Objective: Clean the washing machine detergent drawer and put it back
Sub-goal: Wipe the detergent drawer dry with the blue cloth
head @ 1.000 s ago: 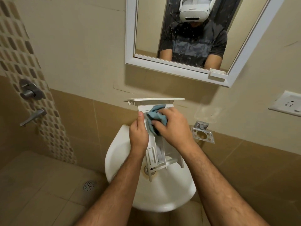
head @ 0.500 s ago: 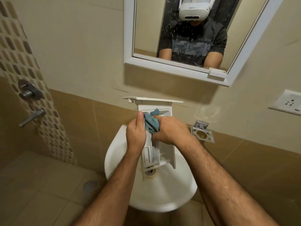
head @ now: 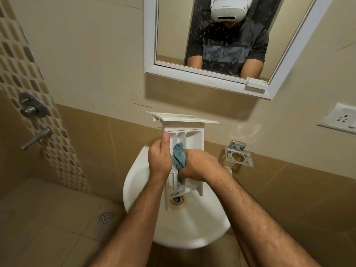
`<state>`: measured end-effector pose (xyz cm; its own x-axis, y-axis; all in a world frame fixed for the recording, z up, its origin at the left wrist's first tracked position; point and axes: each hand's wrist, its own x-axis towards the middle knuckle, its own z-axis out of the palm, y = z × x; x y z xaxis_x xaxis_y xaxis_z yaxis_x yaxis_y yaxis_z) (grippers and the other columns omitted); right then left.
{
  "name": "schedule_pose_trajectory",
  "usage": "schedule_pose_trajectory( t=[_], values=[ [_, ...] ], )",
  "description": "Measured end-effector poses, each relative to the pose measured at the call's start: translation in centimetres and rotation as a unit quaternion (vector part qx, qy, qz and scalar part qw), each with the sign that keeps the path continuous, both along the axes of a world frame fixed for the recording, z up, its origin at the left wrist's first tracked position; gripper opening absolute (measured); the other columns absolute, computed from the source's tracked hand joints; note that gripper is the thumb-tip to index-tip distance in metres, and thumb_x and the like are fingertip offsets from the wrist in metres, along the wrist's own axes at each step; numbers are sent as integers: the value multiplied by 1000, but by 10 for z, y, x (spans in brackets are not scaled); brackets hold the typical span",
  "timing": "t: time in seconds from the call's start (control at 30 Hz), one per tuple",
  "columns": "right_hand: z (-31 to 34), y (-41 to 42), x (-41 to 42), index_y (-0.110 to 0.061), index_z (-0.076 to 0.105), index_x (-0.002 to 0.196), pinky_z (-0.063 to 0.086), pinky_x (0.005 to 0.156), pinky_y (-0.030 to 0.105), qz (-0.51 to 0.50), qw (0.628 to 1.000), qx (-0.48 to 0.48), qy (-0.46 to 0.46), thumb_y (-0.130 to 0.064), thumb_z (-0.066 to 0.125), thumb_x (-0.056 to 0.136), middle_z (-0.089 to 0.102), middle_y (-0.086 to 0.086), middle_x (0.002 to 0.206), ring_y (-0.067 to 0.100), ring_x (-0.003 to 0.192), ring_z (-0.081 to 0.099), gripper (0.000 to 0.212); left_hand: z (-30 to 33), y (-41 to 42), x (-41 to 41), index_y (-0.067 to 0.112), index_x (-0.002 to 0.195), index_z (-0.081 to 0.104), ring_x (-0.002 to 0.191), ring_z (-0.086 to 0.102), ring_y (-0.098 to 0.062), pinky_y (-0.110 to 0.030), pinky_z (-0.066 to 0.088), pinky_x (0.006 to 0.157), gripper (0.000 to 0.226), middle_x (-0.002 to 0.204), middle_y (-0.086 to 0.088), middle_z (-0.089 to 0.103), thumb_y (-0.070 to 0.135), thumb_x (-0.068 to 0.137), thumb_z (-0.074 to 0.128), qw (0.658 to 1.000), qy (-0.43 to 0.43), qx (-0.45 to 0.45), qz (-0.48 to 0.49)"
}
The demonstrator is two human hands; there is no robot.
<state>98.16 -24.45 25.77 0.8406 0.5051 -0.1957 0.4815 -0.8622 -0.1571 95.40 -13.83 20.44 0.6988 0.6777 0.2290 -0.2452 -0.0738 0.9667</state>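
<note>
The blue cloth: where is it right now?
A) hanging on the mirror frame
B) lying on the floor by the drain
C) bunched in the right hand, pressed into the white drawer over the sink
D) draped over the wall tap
C: the blue cloth is bunched in the right hand, pressed into the drawer, which the left hand steadies above the sink.

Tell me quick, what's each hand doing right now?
Left hand: closed, gripping the detergent drawer's left edge over the sink.
Right hand: closed, holding a blue cloth inside the drawer.
</note>
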Motion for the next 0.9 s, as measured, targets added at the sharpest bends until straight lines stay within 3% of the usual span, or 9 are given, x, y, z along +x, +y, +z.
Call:
schedule_pose_trajectory(
  t=[0.1,0.2,0.5,0.57,0.63,0.7,0.8,0.9],
  values=[
    [-20,-1,-8,-27,57,103,46,57,29,12,999,-35,1,-39,72,72,61,-6,81,17,74,59,37,1,0,0,36,49,42,47,33,-2,-12,29,46,50,46,16,36,56,95,39,1000,-1,12,1],
    [-30,-3,-12,-27,52,97,53,62,31,11,999,-47,5,-39,69,76,55,-7,72,15,66,57,30,0,-1,0,37,49,42,47,32,-1,-13,29,46,50,46,17,35,56,95,39,1000,1,12,-3],
    [-13,-20,-22,-27,51,94,43,55,27,36,998,-10,51,-32,66,77,55,-7,75,18,76,59,23,2,-2,-2,33,49,45,48,34,-1,-11,33,48,55,47,17,35,47,102,40,1000,-6,-27,-10],
    [-9,-25,-25,-27,54,101,42,56,27,39,998,7,55,-29,67,78,55,-7,78,18,77,58,26,2,-1,-2,20,57,57,47,39,1,-10,36,50,55,46,18,39,46,102,40,999,-2,-50,-11],
    [-11,-28,-32,-29,55,106,41,59,27,36,999,22,31,-27,67,78,56,-7,82,19,79,58,31,4,0,-2,11,66,57,48,41,2,-9,36,51,54,46,19,40,47,102,40,998,7,-62,-8],
    [-21,-30,-40,-35,52,119,40,60,28,30,998,44,-19,-26,65,79,56,-5,88,21,81,59,44,7,3,-3,18,57,43,51,38,-1,-16,38,53,55,50,15,37,51,101,40,997,22,-80,-3],
    [-40,-31,-49,-44,30,142,46,65,31,24,992,97,-82,-30,62,82,57,-2,108,25,92,61,70,17,5,-2,18,66,39,61,39,-17,-30,36,59,50,62,-2,36,56,99,38,996,34,-81,-4],
    [-55,-33,-54,-45,22,146,53,71,35,12,984,149,-95,-33,61,85,55,-2,116,23,94,62,73,25,8,-2,20,64,34,57,32,-13,-27,30,52,50,59,2,30,55,100,38,998,34,-57,7]
  ],
)
